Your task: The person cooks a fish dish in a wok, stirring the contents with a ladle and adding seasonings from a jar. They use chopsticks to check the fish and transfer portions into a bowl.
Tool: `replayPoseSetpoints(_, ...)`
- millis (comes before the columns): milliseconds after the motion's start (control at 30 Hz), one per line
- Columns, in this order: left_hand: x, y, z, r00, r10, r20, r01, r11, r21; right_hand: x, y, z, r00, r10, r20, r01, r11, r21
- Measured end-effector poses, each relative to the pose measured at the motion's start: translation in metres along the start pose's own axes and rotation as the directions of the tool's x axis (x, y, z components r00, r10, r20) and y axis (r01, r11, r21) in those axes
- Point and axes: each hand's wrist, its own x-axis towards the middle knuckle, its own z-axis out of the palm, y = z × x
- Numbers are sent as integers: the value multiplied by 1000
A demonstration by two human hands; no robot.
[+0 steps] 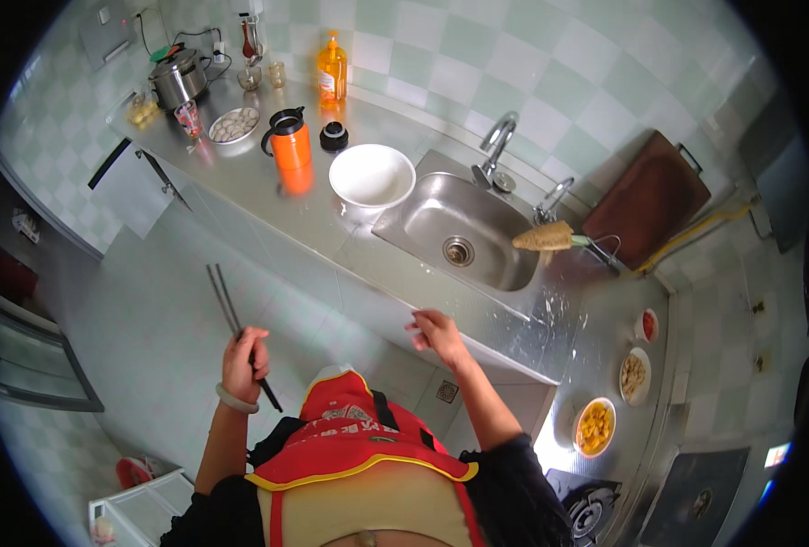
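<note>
My left hand (243, 366) is closed around a pair of dark chopsticks (225, 301), whose long ends point up and away over the floor. My right hand (436, 335) hangs by the counter's front edge with its fingers partly curled and nothing seen in it. Beyond it on the steel counter, a white bowl (373, 176) sits beside the steel sink (476, 212). An orange thermos jug (290, 140) with a black handle stands left of the bowl, and a black lid (334, 137) lies between them.
A loofah brush (544, 236) rests over the sink's right rim, near a brown cutting board (647, 198). Food bowls, one with yellow pieces (594, 428), stand right, before a gas burner (589, 513). At the far left are a plate of pale round pieces (234, 126) and a steel cooker (178, 78).
</note>
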Motion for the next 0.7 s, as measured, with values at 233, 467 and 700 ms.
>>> replayPoseSetpoints(233,122,37,-37,993,14,-119,-11,1000,24,253,-51,44,985,155,72,-162,720,675)
replayPoseSetpoints(467,243,89,-40,997,-79,-13,80,991,108,344,-50,78,880,253,-402,97,732,674)
replayPoseSetpoints(700,307,104,-28,990,-118,81,104,980,167,306,-71,59,930,248,-271,85,572,816)
